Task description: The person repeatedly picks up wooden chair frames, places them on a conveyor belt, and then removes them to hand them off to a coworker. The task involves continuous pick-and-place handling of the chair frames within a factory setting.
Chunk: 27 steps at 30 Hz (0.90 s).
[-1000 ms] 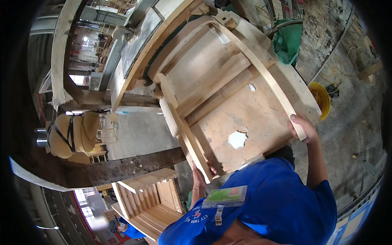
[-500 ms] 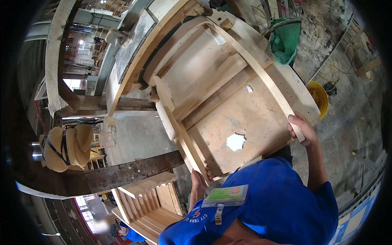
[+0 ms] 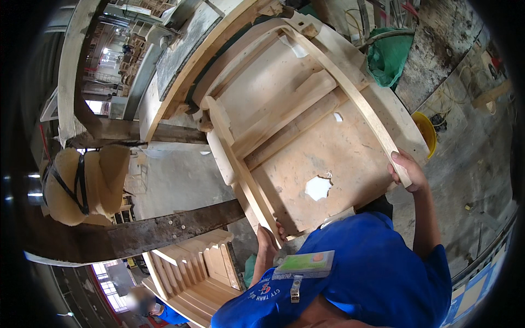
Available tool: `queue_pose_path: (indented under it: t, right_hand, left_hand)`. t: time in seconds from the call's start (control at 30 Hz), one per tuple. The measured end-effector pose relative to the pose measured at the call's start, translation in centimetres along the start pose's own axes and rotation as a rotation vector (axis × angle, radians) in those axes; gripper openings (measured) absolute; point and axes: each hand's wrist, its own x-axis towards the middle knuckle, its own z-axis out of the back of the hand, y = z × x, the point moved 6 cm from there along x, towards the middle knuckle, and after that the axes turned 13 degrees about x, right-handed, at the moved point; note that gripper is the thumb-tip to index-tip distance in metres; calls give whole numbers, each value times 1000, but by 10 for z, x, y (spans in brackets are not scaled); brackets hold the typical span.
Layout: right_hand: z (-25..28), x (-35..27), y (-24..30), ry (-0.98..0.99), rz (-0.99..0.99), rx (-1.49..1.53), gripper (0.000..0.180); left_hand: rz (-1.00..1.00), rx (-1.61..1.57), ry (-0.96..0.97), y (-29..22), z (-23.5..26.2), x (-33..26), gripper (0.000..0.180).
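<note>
- Wooden chair frame (image 3: 306, 142): unfinished, pale; was held upturned in front of the person, seat underside w/ ragged hole facing the camera.
- Right hand (image 3: 407, 172): was closed round end of curved rail (image 3: 350, 90).
- Left hand (image 3: 268, 240): was clasped on lower leg end (image 3: 257, 202), near the blue shirt (image 3: 372, 279).
- Yellow bucket (image 3: 426, 131): on floor beyond frame's right edge.
- Stacked chair parts (image 3: 197, 273): lower left, apart.
</note>
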Motion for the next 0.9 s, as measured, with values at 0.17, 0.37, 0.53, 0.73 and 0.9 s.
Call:
queue_pose_path:
  t: [0.17,0.37,0.53,0.73,0.9]
  right_hand:
    - [2,3,-4,21,20,28,44]
    - [1,2,-4,36,17,20,43]
    - [2,3,-4,49,-2,9,47]
    - [1,2,-3,48,-2,17,45]
    - [-1,0,-2,59,-7,8,43]
  left_hand:
    - [-10,-3,25,-4,-2,-1,68]
    - [-10,-8,-2,-2,-3,-5,64]
    - [-24,5,4,-4,-4,-4,67]
    - [-44,-2,26,-6,-6,-6,69]
    - [-54,-12,27,-4,-4,-5,68]
